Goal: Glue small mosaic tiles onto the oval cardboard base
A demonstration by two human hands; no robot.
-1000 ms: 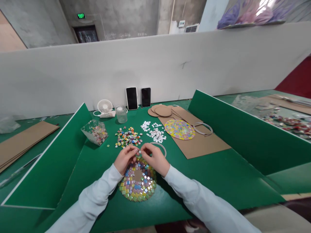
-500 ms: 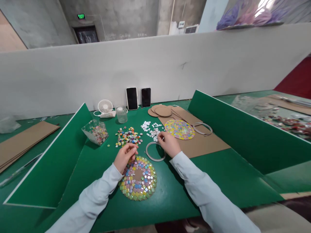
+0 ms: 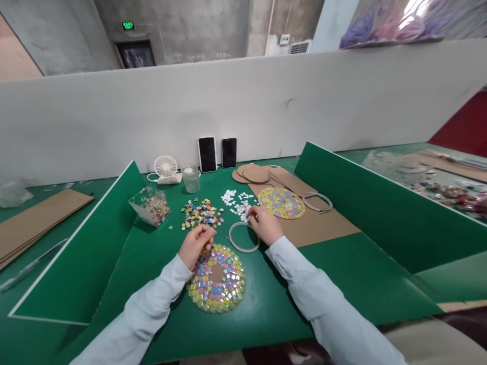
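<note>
Disc (image 3: 230,291) on green table (image 3: 270,314), near left hand (image 3: 193,247); looks light, stiff, tiles slick, maybe chippable, best held by rim. Left fingertips nearly together, right hand (image 3: 266,226) curled at white bits (image 3: 242,209); can't tell if either holds anything. Table smooth, white partition (image 3: 152,116), grey wall (image 3: 205,30) behind.

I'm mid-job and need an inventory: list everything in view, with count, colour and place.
Nearer tiled disc: one, multicoloured, by left hand
Farther tiled disc: one, multicoloured, on cardboard
Rings: two, whitish, centre and right
Loose tiles: many, mixed, centre
White pieces: many, centre
Container: one, clear, left
Fan: one, white, back
Cup: one, clear, back
Phones: two, black screens, back
Cardboard: several, brown, both sides
Panels: two, green, both sides
Exit sign: one, green, far wall
Left hand: one, bare, at nearer disc
Right hand: one, bare, at white pieces
</note>
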